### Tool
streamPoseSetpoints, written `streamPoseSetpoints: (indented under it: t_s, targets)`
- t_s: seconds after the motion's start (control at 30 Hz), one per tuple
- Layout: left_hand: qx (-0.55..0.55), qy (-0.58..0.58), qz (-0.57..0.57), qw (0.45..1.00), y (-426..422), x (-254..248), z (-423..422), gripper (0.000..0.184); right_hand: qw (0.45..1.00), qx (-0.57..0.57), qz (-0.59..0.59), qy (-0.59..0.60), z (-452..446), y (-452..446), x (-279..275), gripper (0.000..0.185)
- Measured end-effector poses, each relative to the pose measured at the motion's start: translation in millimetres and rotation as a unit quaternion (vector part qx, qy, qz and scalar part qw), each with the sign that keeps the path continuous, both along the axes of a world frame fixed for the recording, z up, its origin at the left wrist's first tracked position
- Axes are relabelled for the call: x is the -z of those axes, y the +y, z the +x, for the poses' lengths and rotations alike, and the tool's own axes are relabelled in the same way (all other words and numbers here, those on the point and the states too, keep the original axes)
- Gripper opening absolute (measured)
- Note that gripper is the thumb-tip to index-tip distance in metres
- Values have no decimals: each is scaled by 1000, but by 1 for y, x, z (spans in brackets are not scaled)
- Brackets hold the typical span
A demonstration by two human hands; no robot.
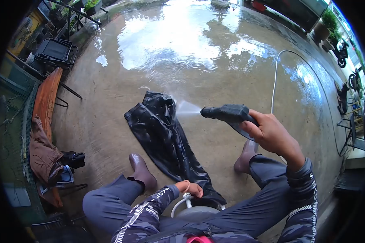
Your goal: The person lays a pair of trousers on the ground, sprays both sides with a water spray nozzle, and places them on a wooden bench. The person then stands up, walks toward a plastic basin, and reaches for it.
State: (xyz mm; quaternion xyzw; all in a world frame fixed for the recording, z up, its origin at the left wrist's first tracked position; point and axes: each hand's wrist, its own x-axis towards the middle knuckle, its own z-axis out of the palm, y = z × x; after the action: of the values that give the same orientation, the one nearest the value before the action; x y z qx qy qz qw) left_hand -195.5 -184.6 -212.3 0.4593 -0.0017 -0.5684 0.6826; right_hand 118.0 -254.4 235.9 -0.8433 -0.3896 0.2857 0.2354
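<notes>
My right hand (267,129) grips a black spray gun (227,112), and a fan of water leaves its nozzle towards the left. The spray reaches the upper part of wet, shiny black trousers (166,135) spread on the concrete. At their near end, between my knees, my left hand (194,189) is closed on the dark material, with its fingertips partly hidden. Just below that hand are a white curved handle or tube (186,198) and a grey rounded surface (196,211). My brown boots (143,172) stand on either side of the trousers.
A pale hose (275,81) loops over the wet concrete floor (97,97) on the right. Along the left stand a wooden bench (46,97) with a brown cloth (44,152) and folded black chairs (56,50). Potted plants (328,26) and a parked motorbike (341,54) line the far right.
</notes>
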Motion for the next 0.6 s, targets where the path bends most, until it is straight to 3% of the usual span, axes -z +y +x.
streamPoseSetpoints:
  t_s: [0.03,0.07,0.1,0.13,0.17,0.2,0.23,0.27,0.33,0.4,0.47,0.53,0.6]
  targets:
    - [-45,23,-12,999,8,11,1,8,1000,-1,-1,2,-4,1,3,44]
    - [-95,94,36,990,33,-29,22,12,1000,7,27,8,-9,2,5,45]
    - [-243,115,148,952,48,-39,27,16,998,16,56,13,-13,2,7,45]
    - [-386,57,293,873,63,-21,28,17,998,12,57,14,-16,4,4,45]
    - [-514,-41,495,699,78,-8,26,14,999,-25,0,21,-18,6,-1,45]
    - [-566,-70,614,545,94,-17,22,17,996,-63,-56,25,-19,8,-6,45]
    - [-575,-16,694,433,99,-25,18,29,996,-69,-53,20,-21,10,-6,45]
    - [-548,110,719,413,106,-22,14,58,996,-80,-50,5,-23,11,-3,45]
    - [-528,327,660,424,113,-10,15,93,994,-96,-46,-8,-28,18,4,44]
    - [-513,390,614,456,97,4,31,119,998,-69,-7,-4,-31,29,11,42]
    - [-492,318,640,496,63,-13,65,126,998,-65,9,-4,-34,38,20,41]
    - [-400,238,673,575,40,-27,92,128,998,-65,17,-4,-36,47,25,40]
    - [-283,159,718,615,29,-27,92,129,997,-74,24,-18,-40,58,27,37]
